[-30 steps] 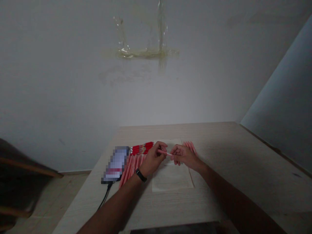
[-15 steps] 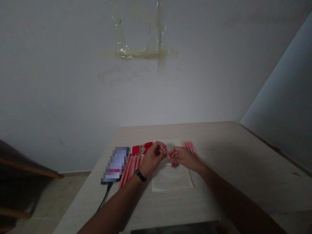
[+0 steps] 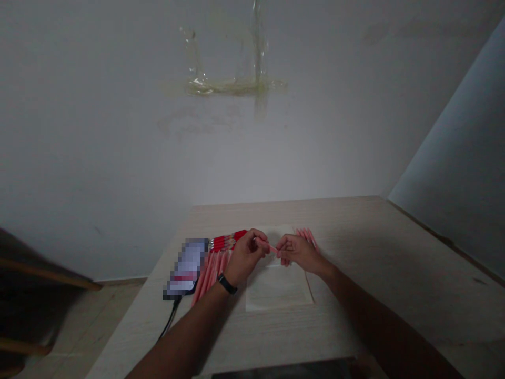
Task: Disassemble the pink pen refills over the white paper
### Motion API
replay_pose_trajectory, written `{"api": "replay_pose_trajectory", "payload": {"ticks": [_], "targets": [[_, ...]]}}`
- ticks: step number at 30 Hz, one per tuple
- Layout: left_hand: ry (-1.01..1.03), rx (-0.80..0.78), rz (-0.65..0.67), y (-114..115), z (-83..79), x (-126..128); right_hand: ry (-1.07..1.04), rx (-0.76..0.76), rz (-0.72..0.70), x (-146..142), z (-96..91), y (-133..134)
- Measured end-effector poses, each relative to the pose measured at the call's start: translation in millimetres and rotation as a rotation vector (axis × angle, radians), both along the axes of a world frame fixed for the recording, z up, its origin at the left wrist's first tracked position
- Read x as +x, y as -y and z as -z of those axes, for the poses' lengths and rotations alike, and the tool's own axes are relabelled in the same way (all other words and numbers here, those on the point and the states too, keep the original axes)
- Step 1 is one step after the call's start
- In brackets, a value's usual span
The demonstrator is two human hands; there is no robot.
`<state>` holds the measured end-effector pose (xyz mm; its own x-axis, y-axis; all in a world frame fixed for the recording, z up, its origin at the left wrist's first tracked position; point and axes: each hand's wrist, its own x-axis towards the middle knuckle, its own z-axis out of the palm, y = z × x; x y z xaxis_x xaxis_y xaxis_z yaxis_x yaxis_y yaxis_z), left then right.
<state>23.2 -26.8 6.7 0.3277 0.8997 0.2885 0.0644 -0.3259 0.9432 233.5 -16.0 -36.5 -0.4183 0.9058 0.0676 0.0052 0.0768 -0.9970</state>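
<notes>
My left hand [image 3: 246, 258], with a black band on its wrist, pinches a slim pink tube [image 3: 267, 246] above a sheet of pale paper [image 3: 278, 291]. My right hand [image 3: 299, 252] meets the tube's other end with its fingertips. Left of the paper lies a row of red-and-silver pen parts [image 3: 224, 241], with loose pink tubes [image 3: 209, 276] below it. Several more pink tubes [image 3: 305, 237] lie behind my right hand, partly hidden by it.
A smartphone [image 3: 187, 268] with a blurred screen lies at the left, its black cable [image 3: 171, 316] running over the near edge of the light wooden table [image 3: 355, 231]. A dark wooden chair [image 3: 39, 279] stands at far left. Wall meets the table behind.
My hands have drawn slightly apart, and more of the pink tube shows between them than half a second ago. The objects on the table have not visibly moved.
</notes>
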Motion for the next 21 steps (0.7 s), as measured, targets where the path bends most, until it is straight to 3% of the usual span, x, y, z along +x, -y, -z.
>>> {"api": "replay_pose_trajectory", "payload": {"ticks": [7, 13, 21], "targets": [[-0.230, 0.101, -0.042, -1, 0.6, -3, 0.140, 0.184, 0.120, 4, -8.0, 1], [-0.410, 0.130, 0.022, 1, 4.4, -1, 0.473, 0.424, 0.222, 2, -23.5, 10], [-0.468, 0.168, 0.044, -2, 10.2, -2, 0.610, 0.551, 0.190, 4, -26.0, 12]]}}
